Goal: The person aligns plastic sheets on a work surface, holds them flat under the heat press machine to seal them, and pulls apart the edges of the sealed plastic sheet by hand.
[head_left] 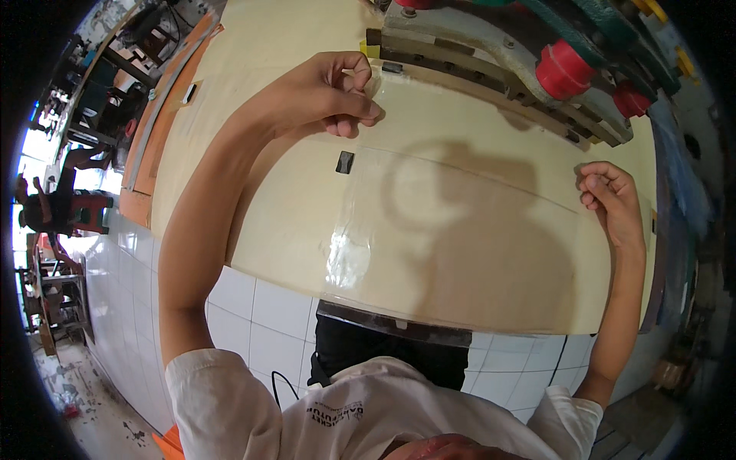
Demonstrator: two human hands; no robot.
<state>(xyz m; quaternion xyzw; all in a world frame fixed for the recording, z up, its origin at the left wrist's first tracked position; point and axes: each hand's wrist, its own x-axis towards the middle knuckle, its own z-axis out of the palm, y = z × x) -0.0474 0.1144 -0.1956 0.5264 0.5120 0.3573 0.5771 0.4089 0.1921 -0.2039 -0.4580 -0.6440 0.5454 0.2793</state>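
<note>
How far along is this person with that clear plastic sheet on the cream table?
Already done, it seems: the clear sheet lies spread flat on the cream table, in front of the machine with red knobs. In hand: the left hand pinches its far left corner, the right hand grips its right edge. What is left cannot be told; the sheet has not reached the machine.

We have one view only: a head-worn fisheye, looking steeply down over our own chest onto the cream worktable (253,222), close range. Forearms enter from the lower edge, the machine (537,57) sits at the top, and the floor curves off left. No second view shares it.
</note>
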